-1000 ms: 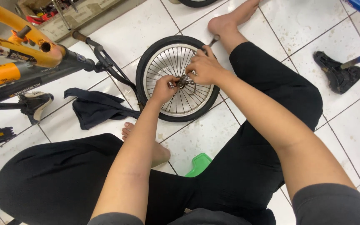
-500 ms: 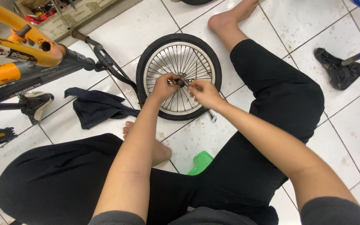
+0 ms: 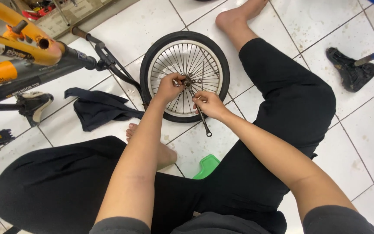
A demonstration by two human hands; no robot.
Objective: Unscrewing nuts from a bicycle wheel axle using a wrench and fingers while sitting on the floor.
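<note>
Orange bike frame point(image 3: 18, 47) upper left, black rag point(image 3: 96, 108) beside. Wheel point(image 3: 185, 76) flat on tile, top centre. Left hand point(image 3: 169, 86) pinched on hub point(image 3: 188, 82): brace firm. Right hand point(image 3: 208, 104) clamped on wrench point(image 3: 201, 116): seat square, short turns, avoid spokes.

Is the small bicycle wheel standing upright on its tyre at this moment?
No, the wheel lies flat on the tiled floor, with both hands at its hub.
</note>
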